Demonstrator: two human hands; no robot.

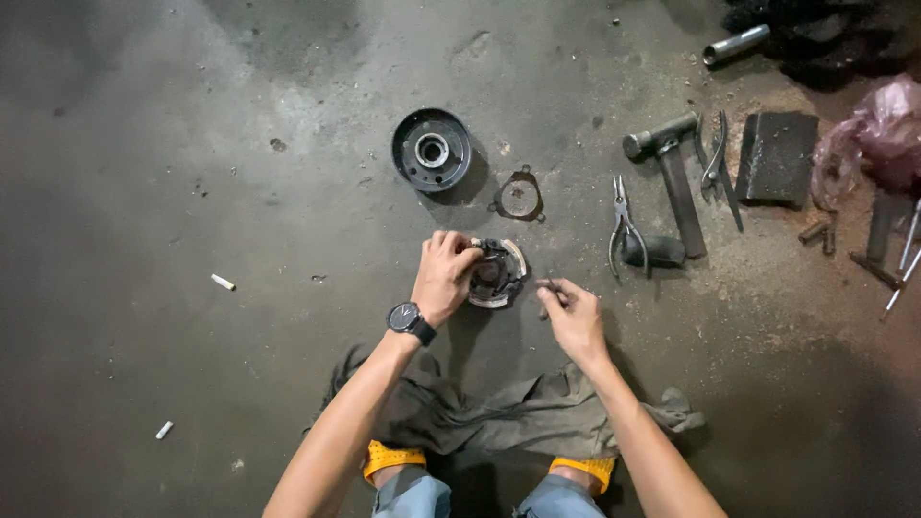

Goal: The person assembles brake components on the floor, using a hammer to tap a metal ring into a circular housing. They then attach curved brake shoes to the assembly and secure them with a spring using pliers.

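A round metal clutch-like assembly lies on the concrete floor in front of me. My left hand, with a dark wristwatch, grips its left rim with curled fingers. Just to the assembly's right, my right hand pinches a small thin metal part between fingertips, apart from the assembly. Farther back sit a dark round drum housing and a flat ring-shaped plate.
Pliers, a hammer, another plier-like tool, a dark block, a pink plastic bag and a metal tube lie at the right. A dark rag is spread near my yellow sandals.
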